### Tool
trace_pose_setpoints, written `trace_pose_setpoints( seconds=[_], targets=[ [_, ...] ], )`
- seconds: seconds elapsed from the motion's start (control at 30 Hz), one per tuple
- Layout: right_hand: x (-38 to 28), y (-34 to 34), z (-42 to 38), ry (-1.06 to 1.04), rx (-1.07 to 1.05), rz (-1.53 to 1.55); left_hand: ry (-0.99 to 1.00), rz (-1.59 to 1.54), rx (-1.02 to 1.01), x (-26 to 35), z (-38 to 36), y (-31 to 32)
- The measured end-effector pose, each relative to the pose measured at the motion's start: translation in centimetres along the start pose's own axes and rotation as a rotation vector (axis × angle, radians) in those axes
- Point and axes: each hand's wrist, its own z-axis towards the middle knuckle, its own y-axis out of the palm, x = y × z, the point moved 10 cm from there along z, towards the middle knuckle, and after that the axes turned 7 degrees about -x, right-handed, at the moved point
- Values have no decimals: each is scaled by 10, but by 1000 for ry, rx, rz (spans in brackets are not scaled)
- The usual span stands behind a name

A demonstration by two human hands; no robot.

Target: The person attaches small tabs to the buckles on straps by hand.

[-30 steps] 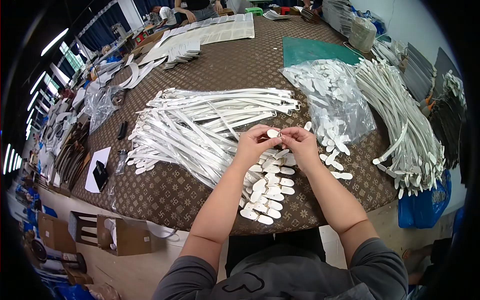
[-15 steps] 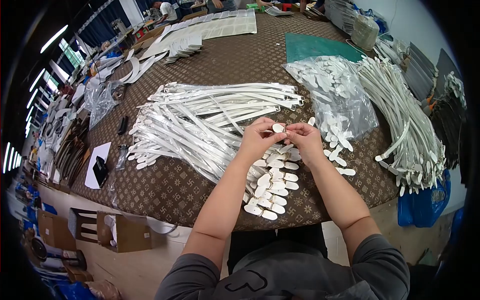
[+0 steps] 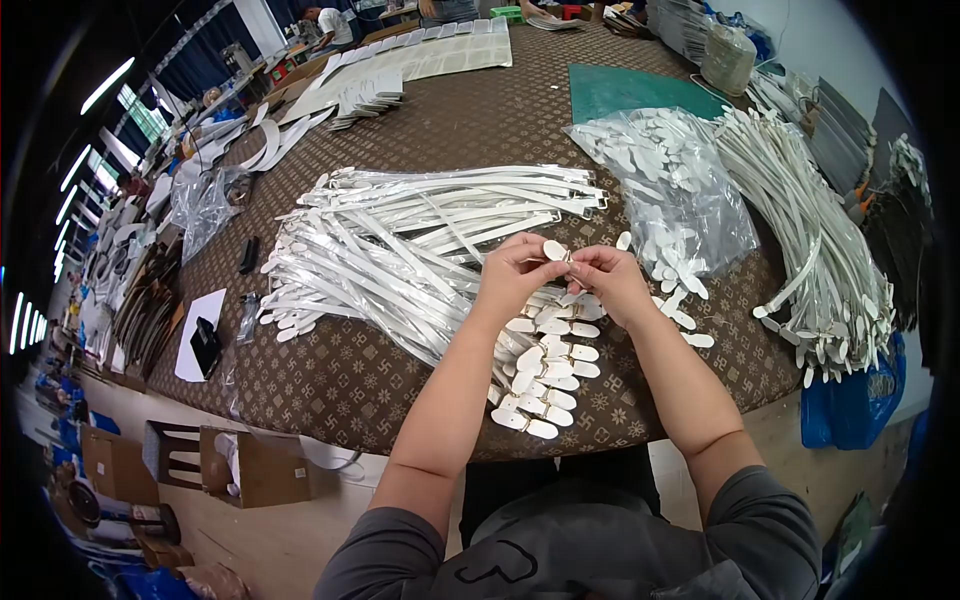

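My left hand [image 3: 520,272] and my right hand [image 3: 610,280] meet over the table, fingertips pinched together on one white strap end [image 3: 555,250]. Its rounded tab sticks up between the fingers; the part beneath is hidden by them. Just below my hands lies a row of white strap ends with metal buckles [image 3: 545,385], fanned toward the table's front edge. Long white straps [image 3: 390,280], some in clear plastic, spread to the left. Loose white tabs [image 3: 680,275] lie to the right, by a clear plastic bag [image 3: 715,215] of similar tabs.
On the right, a big bundle of white straps [image 3: 810,235] hangs over the table edge. A green sheet [image 3: 630,90] lies behind the bag. At left are a black phone-like object [image 3: 205,348] on white paper and a black item [image 3: 249,255]. Cardboard boxes [image 3: 270,470] stand on the floor.
Both hands stay together on the strap end, with small finger shifts; the tab has tipped slightly up and left. The whole view has shifted slightly.
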Motion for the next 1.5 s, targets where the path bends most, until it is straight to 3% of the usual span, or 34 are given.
trace_pose_setpoints(
  seconds=[0.2,0.7,0.83,0.9,0.97,1.07,1.17,1.3,1.37,1.4,1.5],
  targets=[
    [3,5,-1,24,-11,57,-131,71,-72,-11,-1,3],
    [-21,4,-5,53,-15,-107,-111,49,-76,3,-5,1],
    [-30,5,-6,21,-85,-177,-112,-77,-143,0,-5,-8],
    [-30,16,-11,104,-270,-218,-104,-136,-171,4,-3,-13],
    [-27,21,-14,150,-361,-238,-86,-62,4,11,-3,-37],
    [-49,-36,-8,96,214,-732,-78,51,159,10,0,-55],
    [-57,-64,-5,-92,377,-876,-87,201,272,7,12,-61],
    [-77,-72,-14,-246,489,-1031,-142,543,46,7,42,-19],
    [-80,-74,-15,-278,511,-1067,-226,792,-355,-14,50,36],
    [-79,-77,-13,-263,507,-1080,-228,793,-361,-17,52,45],
    [-78,-84,-15,-231,501,-1117,-218,1096,-625,-37,51,84]
  ],
)
